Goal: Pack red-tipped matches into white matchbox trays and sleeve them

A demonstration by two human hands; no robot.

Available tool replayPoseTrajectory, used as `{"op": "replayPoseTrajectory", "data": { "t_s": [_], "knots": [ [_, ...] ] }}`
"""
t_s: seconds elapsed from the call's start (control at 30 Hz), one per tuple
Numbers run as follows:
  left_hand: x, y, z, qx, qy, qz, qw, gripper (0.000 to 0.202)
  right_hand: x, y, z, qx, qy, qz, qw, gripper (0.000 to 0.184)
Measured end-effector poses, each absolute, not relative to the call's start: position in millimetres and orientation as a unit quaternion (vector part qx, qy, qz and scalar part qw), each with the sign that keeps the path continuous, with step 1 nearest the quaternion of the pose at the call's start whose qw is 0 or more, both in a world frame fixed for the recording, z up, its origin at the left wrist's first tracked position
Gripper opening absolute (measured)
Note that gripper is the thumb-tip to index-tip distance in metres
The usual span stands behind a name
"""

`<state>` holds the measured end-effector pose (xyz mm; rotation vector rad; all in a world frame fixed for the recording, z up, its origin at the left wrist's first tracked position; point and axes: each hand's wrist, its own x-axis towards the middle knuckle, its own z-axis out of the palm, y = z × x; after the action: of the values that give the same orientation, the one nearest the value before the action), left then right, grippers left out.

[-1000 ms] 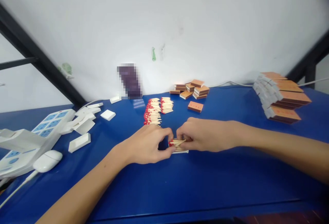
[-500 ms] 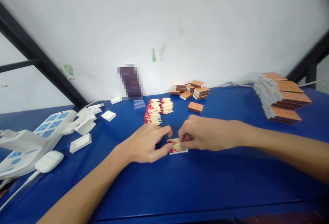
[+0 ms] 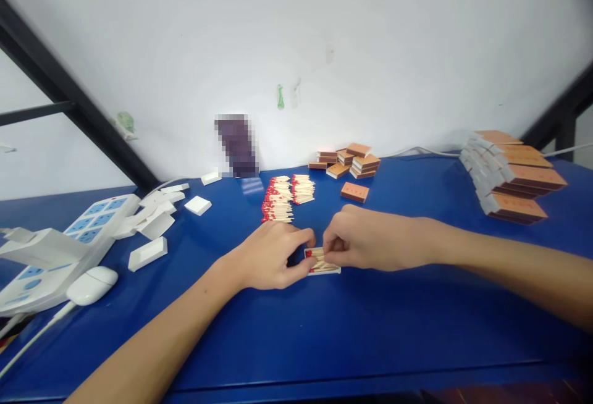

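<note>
A small white matchbox tray (image 3: 330,272) lies on the blue table in front of me, with red-headed matches (image 3: 319,263) inside. My left hand (image 3: 277,257) is at the tray's left end. Its thumb rests over the match heads, and its curled forefinger stays apart from the thumb near the far corner. From the right, my right hand (image 3: 353,240) reaches over the tray, fingers pinched on matches; its fingertips are partly hidden. Beyond my left hand lie two piles of loose matches, a larger pile (image 3: 278,200) and a smaller pile (image 3: 302,189).
A single orange matchbox (image 3: 354,192) lies past my right hand, with stacked matchboxes (image 3: 365,162) by the wall. More matchboxes (image 3: 523,175) are piled at right. Left are white trays (image 3: 148,253), a power strip (image 3: 92,222) and a white earbud case (image 3: 92,285). A blurred dark rectangle (image 3: 237,144) leans against the wall.
My left thumb and forefinger have edged right, a little further over the tray's left end. My right hand keeps its pinch over the matches. The view has shifted slightly.
</note>
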<state>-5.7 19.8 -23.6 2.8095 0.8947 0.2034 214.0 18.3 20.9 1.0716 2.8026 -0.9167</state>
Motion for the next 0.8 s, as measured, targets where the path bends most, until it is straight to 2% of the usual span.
{"op": "replayPoseTrajectory", "data": {
  "t_s": [0.1, 0.3, 0.5, 0.8],
  "knots": [
    [-4.9, 20.0, -24.5, 0.946, 0.305, 0.070, 0.084, 0.019, 214.7, 20.6, 20.0, 0.318, 0.903, -0.289, 0.007, 0.028],
    [-3.5, 18.8, -21.8, 0.950, 0.296, 0.069, 0.072, 0.018, 214.2, 22.0, 20.9, 0.316, 0.892, -0.324, 0.015, 0.026],
    [-4.5, 18.5, -21.3, 0.953, 0.284, 0.071, 0.074, 0.037, 212.9, 22.2, 19.6, 0.348, 0.880, -0.323, 0.015, 0.023],
    [-4.3, 18.0, -26.0, 0.952, 0.287, 0.073, 0.070, 0.036, 215.5, 25.9, 24.2, 0.345, 0.880, -0.326, 0.033, 0.017]
  ]
}}
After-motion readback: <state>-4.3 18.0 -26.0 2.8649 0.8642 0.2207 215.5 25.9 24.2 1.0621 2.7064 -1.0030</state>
